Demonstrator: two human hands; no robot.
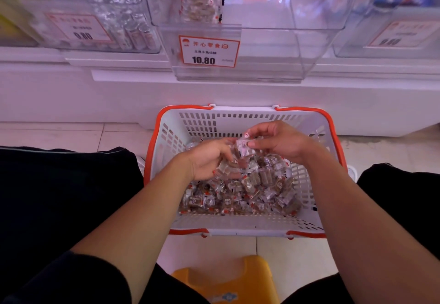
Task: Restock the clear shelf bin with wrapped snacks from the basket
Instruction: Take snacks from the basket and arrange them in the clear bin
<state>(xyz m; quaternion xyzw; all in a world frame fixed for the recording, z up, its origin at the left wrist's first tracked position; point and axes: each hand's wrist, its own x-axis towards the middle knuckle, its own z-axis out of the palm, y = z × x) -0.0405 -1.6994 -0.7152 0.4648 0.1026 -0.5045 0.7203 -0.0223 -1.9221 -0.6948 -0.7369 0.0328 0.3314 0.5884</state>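
Both hands are working above a white basket (166,137) with orange handles, sitting on the tiled floor below the shelf. The left hand (209,158), palm up, is cupping a bunch of wrapped snacks (238,189), its grip curling round several of them. The right hand (276,142) is pinching one wrapped piece (242,146) between thumb and fingertips, just beside the left hand's load. The rest of the snacks are lying heaped in the basket under both hands. The clear shelf bin (262,49), bearing a price tag (208,51) reading 10.80, is standing above the basket, well apart from the hands.
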